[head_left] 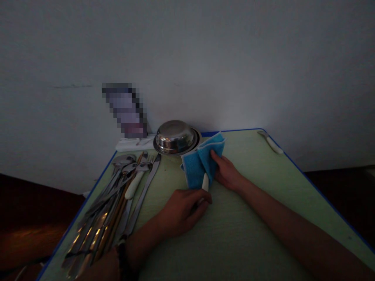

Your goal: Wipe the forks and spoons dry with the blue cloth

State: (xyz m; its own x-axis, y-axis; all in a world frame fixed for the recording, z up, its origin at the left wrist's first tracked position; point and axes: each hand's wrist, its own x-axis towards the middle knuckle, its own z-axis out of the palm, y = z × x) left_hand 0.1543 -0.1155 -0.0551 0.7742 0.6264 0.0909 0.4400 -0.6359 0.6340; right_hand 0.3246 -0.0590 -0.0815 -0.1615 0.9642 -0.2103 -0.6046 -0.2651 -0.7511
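Observation:
My left hand point(187, 208) is closed around the lower end of a white-handled utensil point(205, 182). The utensil's other end is hidden inside a folded blue cloth point(195, 168), so I cannot tell what kind it is. With my right hand point(227, 171) I grip the cloth from the right, thumb on its front, wrapped about the hidden end. Left of my hands lies a pile of cutlery point(125, 191) with spoons, forks, a knife and chopsticks. One spoon point(136, 181) on it has a white handle.
An upturned steel bowl point(175, 137) stands at the back by the wall. A blurred-out upright panel point(125, 111) leans behind a white strip point(134, 143). A white-handled fork point(271, 142) lies near the right edge of the blue-rimmed table point(263, 218).

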